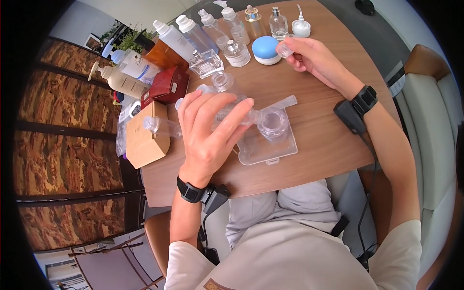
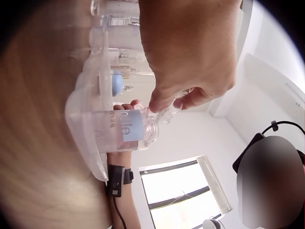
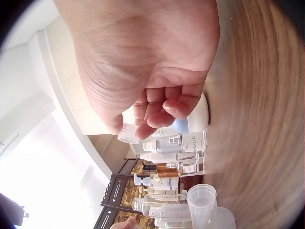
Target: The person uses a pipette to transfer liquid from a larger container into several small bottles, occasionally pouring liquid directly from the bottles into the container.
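My left hand grips a small clear bottle, tipped over on its side. The neck of that bottle points right, right at the mouth of an uncapped clear bottle. In the left wrist view, this lower bottle stands upright with a pale blue label, and my left hand is over its mouth. It stands on a clear plastic tray. Off to the right, my right hand pinches a small clear cap between thumb and fingertip, raised near a blue-lidded jar.
Pump and perfume bottles line the far side. A red box and a brown cardboard box stand at the left. Several clear empty bottles are around my left hand. A narrow clear piece lies behind the tray.
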Available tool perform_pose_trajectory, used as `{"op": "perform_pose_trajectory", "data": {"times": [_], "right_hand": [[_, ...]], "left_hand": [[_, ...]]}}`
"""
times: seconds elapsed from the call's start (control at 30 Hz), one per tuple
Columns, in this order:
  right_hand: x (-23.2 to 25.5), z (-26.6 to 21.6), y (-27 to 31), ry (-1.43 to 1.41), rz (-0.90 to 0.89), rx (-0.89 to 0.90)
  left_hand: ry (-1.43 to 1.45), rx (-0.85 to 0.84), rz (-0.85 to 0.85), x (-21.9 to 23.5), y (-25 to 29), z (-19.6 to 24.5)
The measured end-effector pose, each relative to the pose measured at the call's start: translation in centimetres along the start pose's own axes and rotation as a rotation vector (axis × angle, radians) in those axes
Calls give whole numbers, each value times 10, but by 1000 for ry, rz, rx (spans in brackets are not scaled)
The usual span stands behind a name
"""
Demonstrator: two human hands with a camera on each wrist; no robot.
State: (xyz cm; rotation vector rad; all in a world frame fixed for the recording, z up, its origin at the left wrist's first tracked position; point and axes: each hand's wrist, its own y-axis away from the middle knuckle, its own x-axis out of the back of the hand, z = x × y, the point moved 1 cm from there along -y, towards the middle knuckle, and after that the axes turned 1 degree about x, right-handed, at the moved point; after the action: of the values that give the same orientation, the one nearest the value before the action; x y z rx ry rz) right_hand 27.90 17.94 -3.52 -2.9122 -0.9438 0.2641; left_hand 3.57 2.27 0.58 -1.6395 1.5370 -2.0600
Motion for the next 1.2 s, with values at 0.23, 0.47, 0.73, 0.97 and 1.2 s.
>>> {"op": "perform_pose_trajectory", "data": {"times": [0.23, 0.47, 0.73, 0.97, 1.2], "right_hand": [[0, 2, 0, 24, 8, 21], [-1, 3, -2, 48, 2, 10], [-1, 4, -2, 42, 5, 61], [-3, 4, -2, 48, 2, 64], [-4, 2, 0, 39, 34, 38]], "left_hand": [[-27, -14, 23, -2, 4, -1], [-85, -27, 61, -4, 5, 2], [-98, -48, 76, -5, 5, 2], [-131, -77, 90, -3, 1, 5], [-167, -128, 55, 4, -6, 11]]}}
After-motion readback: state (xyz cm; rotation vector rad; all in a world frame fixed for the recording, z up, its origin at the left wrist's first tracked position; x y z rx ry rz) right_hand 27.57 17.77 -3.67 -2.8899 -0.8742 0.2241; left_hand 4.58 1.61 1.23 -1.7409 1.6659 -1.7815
